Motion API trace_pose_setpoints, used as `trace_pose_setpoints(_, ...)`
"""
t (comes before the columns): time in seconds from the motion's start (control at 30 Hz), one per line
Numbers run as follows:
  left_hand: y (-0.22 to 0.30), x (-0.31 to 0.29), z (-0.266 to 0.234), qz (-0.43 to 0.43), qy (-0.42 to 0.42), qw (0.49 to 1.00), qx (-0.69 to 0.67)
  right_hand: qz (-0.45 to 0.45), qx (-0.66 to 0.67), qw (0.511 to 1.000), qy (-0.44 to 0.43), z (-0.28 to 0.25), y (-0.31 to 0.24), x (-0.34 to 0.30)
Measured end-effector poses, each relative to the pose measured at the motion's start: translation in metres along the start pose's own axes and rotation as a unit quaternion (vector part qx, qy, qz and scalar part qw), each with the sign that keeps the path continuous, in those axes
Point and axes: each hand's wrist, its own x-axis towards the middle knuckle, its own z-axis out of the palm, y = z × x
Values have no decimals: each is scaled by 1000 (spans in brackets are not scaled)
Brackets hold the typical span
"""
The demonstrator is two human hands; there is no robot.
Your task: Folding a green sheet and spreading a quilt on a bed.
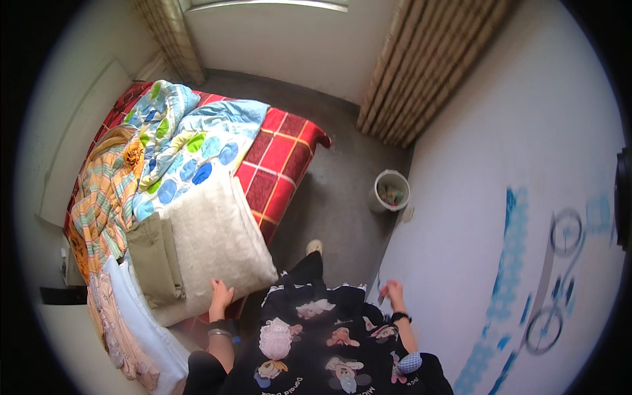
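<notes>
My left hand hangs over the near edge of a folded cream blanket on the bed. Its fingers are loosely apart and hold nothing; whether they touch the blanket I cannot tell. Folded olive-green trousers or similar cloth lie on the blanket's left part. Out to my right, close to the white wall, my right hand is raised with its fingers loosely bent and apart. A small dark shape shows by its fingertips, too small to name.
A red checked cover lies on the bed under a dotted quilt and a striped orange cloth. Light blue and pink cloths drape at the near left. A white bin stands by the right wall; curtains hang beyond.
</notes>
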Motion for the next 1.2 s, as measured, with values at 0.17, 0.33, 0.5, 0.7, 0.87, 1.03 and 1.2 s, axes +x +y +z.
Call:
trace_pose_setpoints(0.17, 123, 143, -27, 127, 82, 988, 16, 75, -24, 997, 13, 7, -13, 34)
trace_pose_setpoints(0.33, 283, 261, -62, 177, 65, 982, 10, 72, -80, 994, 2, 1, -60, 140)
trace_pose_setpoints(0.5, 394, 362, -56, 145, 86, 983, -75, -112, -321, 939, -51, -12, -89, 331)
trace_pose_setpoints(0.7, 369, 429, 12, -64, 71, 989, -110, 24, -157, 972, -173, 92, -422, 504)
trace_pose_setpoints(0.87, 392, 425, 14, -228, 59, 956, -176, -29, -108, 985, -132, 207, -670, 618)
trace_pose_setpoints(1.03, 370, 464, 78, -367, 21, 916, -158, -96, -68, 961, -252, 333, -757, 713)
trace_pose_setpoints(1.2, 391, 562, 48, -398, 90, 889, -206, -88, -184, 912, -356, 426, -754, 746)
